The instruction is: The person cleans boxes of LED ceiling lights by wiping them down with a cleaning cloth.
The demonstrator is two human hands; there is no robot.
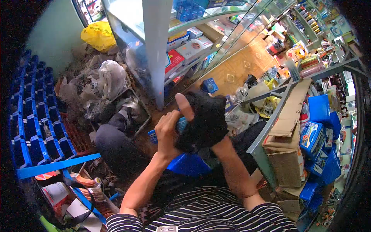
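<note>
My left hand (167, 129) is bare, its fingers curled around a small blue item (181, 124) that shows only in part. Close beside it, my right hand (184, 107) has a black cloth (203, 120) around or over it; the thumb sticks out bare and the other fingers are hidden. The cloth touches the blue item. Below both hands, a bright blue object (189, 164) lies at my lap.
An open carton (284, 166) and blue boxes (312, 135) stand at the right by a metal frame (270, 135). Blue racks (36, 112) line the left. Plastic bags (112, 79) fill a crate ahead, beside a glass display case (154, 50). A blue packet (209, 85) lies on the floor.
</note>
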